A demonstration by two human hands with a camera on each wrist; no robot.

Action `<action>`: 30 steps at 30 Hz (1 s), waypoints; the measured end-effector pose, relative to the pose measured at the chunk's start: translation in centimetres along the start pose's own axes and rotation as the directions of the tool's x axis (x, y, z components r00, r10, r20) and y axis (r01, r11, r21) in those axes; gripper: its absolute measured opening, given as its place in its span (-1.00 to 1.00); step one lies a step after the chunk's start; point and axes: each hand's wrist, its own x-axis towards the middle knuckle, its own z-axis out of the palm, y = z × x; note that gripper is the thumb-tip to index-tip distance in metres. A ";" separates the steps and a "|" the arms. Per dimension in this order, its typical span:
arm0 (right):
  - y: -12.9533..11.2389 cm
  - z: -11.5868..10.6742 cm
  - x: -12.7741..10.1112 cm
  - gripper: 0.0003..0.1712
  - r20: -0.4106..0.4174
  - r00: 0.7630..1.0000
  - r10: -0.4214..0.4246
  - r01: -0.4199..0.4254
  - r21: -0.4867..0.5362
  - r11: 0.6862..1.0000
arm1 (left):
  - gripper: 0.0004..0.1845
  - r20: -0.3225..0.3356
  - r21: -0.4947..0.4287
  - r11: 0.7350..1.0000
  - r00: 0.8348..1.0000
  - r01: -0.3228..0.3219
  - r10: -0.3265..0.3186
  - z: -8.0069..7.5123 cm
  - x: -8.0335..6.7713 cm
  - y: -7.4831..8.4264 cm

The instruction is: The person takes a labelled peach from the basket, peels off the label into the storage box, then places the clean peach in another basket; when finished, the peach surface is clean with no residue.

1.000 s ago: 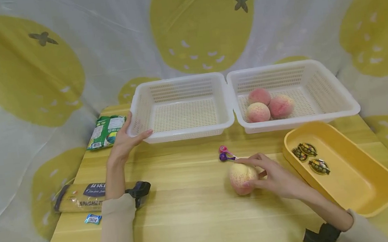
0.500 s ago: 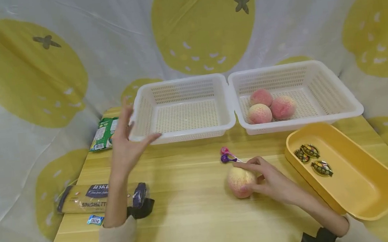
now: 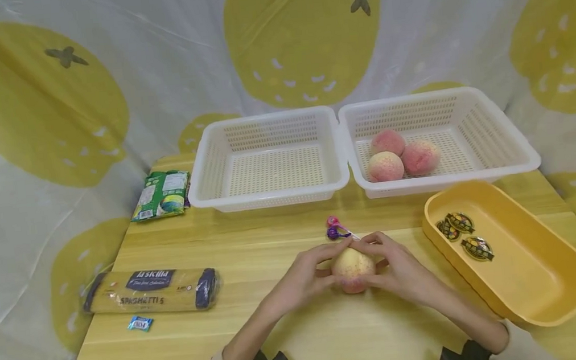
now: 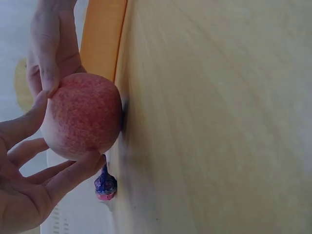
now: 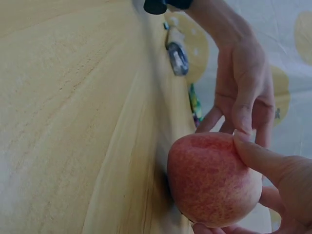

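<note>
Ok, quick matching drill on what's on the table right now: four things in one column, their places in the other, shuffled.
Things:
1. spaghetti packet
2. single peach
3. three peaches
4. dark round wrapped items

Places:
A. in the right white basket
B. in the yellow tray
C. flat on the table, left side
D. between both hands, left hand and right hand

Pairs: 1-C, 2-D, 3-A, 4-B
</note>
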 end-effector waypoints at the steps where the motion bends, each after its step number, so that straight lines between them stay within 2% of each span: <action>1: 0.0 0.0 0.0 -0.22 -0.001 1.000 -0.002 0.002 -0.002 1.000 | -0.26 -0.003 -0.021 1.000 1.000 -0.003 0.003 0.0 0.1 -0.2; 4: 0.2 -0.1 0.0 -0.18 0.005 1.000 0.002 -0.002 -0.004 1.000 | -0.30 -0.031 -0.015 1.000 0.999 0.006 -0.007 0.1 0.2 -0.6; 9: 0.8 -0.8 -0.2 -0.13 0.066 0.998 -0.013 0.011 0.031 0.999 | -0.38 -0.059 -0.013 0.998 0.997 0.055 -0.056 -0.2 0.3 -1.0; 12: 1.0 -1.4 -0.3 -0.22 0.101 0.994 -0.046 0.039 0.071 0.997 | -0.42 -0.062 0.003 0.997 0.995 0.082 -0.082 -0.5 0.1 -1.0; 15: 1.0 -1.6 -0.3 -0.33 0.139 0.987 -0.079 0.067 0.085 0.994 | -0.38 -0.028 -0.023 0.995 0.995 0.096 -0.097 -0.8 -0.1 -0.8; 19: 0.6 -1.1 0.0 -0.41 0.152 0.986 -0.067 0.063 0.034 0.997 | -0.35 -0.017 0.028 0.994 0.994 0.106 -0.105 -0.6 -0.2 0.0; 22: 0.2 -0.6 0.1 -0.40 0.120 0.992 -0.038 0.045 -0.053 0.998 | -0.42 -0.031 0.075 0.990 0.992 0.121 -0.119 -0.6 0.0 -0.1; 26: 0.1 -0.1 0.0 -0.29 0.118 0.992 -0.048 0.061 -0.110 0.992 | -0.51 0.017 -0.006 0.989 0.989 0.148 -0.147 -1.0 -0.2 -1.2; 30: 0.3 0.1 0.0 -0.21 0.156 0.982 -0.104 0.118 -0.085 0.989 | -0.51 0.025 -0.020 0.989 0.989 0.146 -0.146 -1.3 -0.9 -1.3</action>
